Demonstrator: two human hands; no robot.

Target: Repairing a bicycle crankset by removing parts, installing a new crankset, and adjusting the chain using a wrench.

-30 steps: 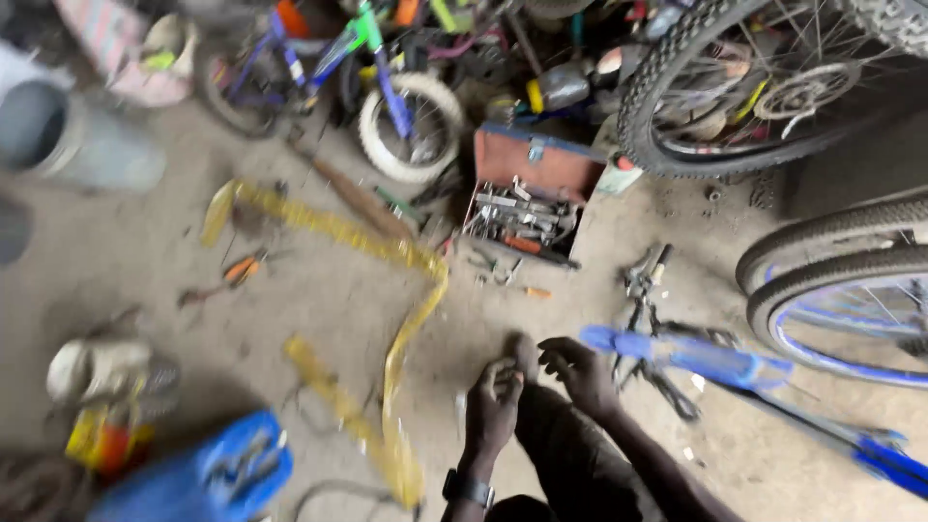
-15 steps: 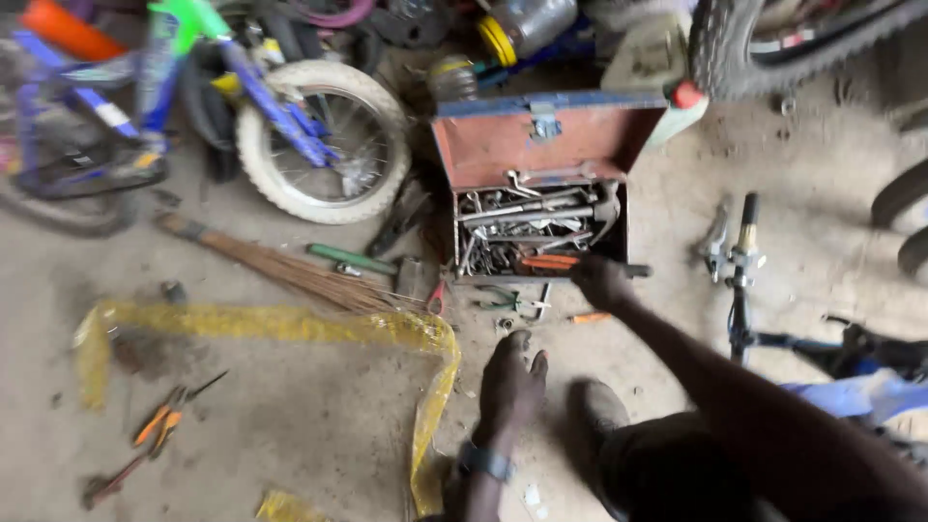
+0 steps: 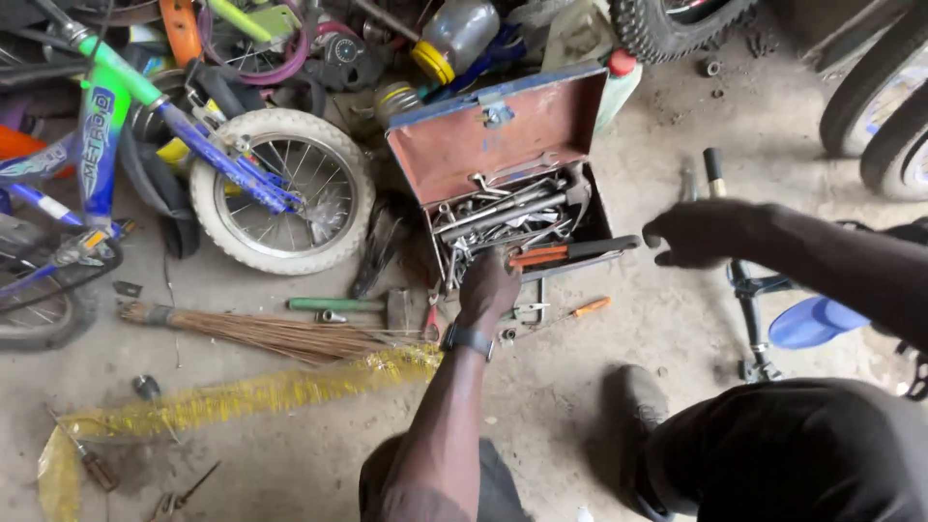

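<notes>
1. Nearest the camera: dark-trousered knees and a shoe (image 3: 633,406) on the dusty concrete floor (image 3: 541,387).
2. Left hand (image 3: 488,282), watch on the wrist, reaches into the front edge of the open toolbox (image 3: 503,184); fingers are curled down among the tools, but I cannot tell what, if anything, they clasp.
3. Right hand (image 3: 701,232) hovers just right of the toolbox, fingers loosely curled, holding nothing.
4. Toolbox: rusty red inside, blue outside, lid tilted back, full of spanners (image 3: 498,215); orange-handled pliers (image 3: 556,254) lie at its front rim.
5. Floor beside it: orange-handled screwdriver (image 3: 580,309) just in front, green-handled hammer (image 3: 348,305) and a straw broom (image 3: 261,332) to the left, yellow plastic strip (image 3: 242,396) below those.
6. Further left: small bike with a white-tyred wheel (image 3: 280,191).
7. Right: blue bike frame (image 3: 812,319), black tyres (image 3: 880,106) at the edge.
</notes>
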